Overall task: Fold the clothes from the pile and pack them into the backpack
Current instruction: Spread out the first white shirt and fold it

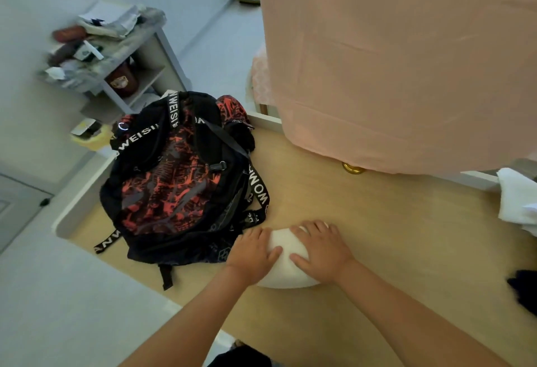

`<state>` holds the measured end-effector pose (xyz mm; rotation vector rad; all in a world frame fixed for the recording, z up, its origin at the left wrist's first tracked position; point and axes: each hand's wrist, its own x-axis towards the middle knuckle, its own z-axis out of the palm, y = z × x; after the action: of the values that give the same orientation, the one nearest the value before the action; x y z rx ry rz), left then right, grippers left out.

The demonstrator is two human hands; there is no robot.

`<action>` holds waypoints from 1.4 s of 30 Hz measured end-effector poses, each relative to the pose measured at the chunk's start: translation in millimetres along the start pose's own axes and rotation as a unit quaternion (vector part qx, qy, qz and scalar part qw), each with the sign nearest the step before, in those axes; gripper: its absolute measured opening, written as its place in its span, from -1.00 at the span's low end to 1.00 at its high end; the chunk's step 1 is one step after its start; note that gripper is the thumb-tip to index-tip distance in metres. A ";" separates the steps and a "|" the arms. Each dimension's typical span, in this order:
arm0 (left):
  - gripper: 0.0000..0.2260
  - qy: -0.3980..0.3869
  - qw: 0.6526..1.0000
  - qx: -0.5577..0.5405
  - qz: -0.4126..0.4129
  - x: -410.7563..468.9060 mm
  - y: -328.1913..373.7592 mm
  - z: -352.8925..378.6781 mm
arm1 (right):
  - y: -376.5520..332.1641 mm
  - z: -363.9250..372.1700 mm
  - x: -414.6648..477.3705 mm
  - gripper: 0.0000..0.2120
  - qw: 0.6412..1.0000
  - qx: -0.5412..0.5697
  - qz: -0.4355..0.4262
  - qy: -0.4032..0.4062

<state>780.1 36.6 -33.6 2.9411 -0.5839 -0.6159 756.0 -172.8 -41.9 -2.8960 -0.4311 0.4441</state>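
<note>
– Pale wooden tabletop, with a pink cloth hanging behind it. Where is the grip?

– Both hands are on one piece. The left hand and right hand lie on a white folded garment, with fingers loosely spread. They press down and pinch nothing.

– So that one is folded?

– I'd say so. It is a compact bundle on the tabletop, just beside the near corner of the backpack.

– Is anything packed yet?

– I can't tell. The backpack lies flat and I see no open mouth. More white clothes and a dark garment sit at the right edge, well apart. I'd judge this piece is about ready to go in, and most of the folding and packing is left.
</note>
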 end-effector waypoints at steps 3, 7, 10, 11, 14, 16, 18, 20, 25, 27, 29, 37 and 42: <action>-0.60 0.018 0.998 -0.041 0.038 2.1 -17.8 -26.3 | -16.9 -23.7 19.4 -0.35 0.997 -0.037 0.001 -0.067; -0.74 0.185 0.977 -0.086 0.053 4.2 -64.6 -66.8 | -61.7 -57.4 60.0 -0.57 1.000 -0.020 -0.014 -0.003; -0.80 0.231 0.969 -0.086 0.022 -6.3 -115.4 -87.2 | -108.3 -69.2 94.6 -0.60 0.997 0.016 -0.073 0.038; -0.79 0.224 0.971 -0.078 0.014 -11.5 -134.3 -91.0 | -124.5 -69.9 105.6 -0.59 0.994 0.013 -0.098 0.042; -0.63 0.146 0.988 -0.047 -0.017 -31.3 -198.8 -94.5 | -176.9 -65.7 138.4 -0.44 0.988 -0.021 -0.150 0.002; -0.40 0.065 0.997 -0.038 -0.024 -43.5 -234.3 -92.0 | -199.2 -61.9 155.9 -0.30 0.981 -0.087 -0.163 -0.066; -0.23 0.003 0.999 -0.037 -0.007 -53.1 -260.6 -86.4 | -211.0 -60.1 169.6 -0.30 0.970 -0.154 -0.159 -0.101; -0.16 -0.011 0.999 -0.040 0.014 -57.3 -275.0 -82.6 | -214.2 -58.9 176.9 -0.50 0.976 -0.140 -0.142 -0.087; -0.27 0.044 0.997 -0.042 0.047 -56.7 -275.6 -100.5 | -211.8 -89.4 175.0 -0.82 0.994 0.112 -0.016 0.004; -0.66 0.089 0.992 -0.090 0.021 -57.0 -270.1 -120.9 | -201.7 -118.1 172.3 -0.85 0.985 0.171 0.009 0.029; -0.90 0.070 0.988 -0.141 -0.014 -54.2 -263.5 -152.1 | -189.1 -148.6 168.4 -0.79 0.972 0.233 0.021 0.022; -0.88 0.202 0.968 -0.133 -0.063 -8.4 -252.3 -267.4 | -168.1 -219.0 196.1 -0.84 0.954 0.233 0.063 0.175; -0.88 0.272 0.941 -0.135 -0.149 13.1 -261.6 -231.3 | -192.9 -211.4 200.8 -0.77 0.945 -0.070 -0.029 0.318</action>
<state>975.5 273.5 133.1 2.7580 0.0045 0.1140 957.2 43.0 145.6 -2.9230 -0.4422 -0.5450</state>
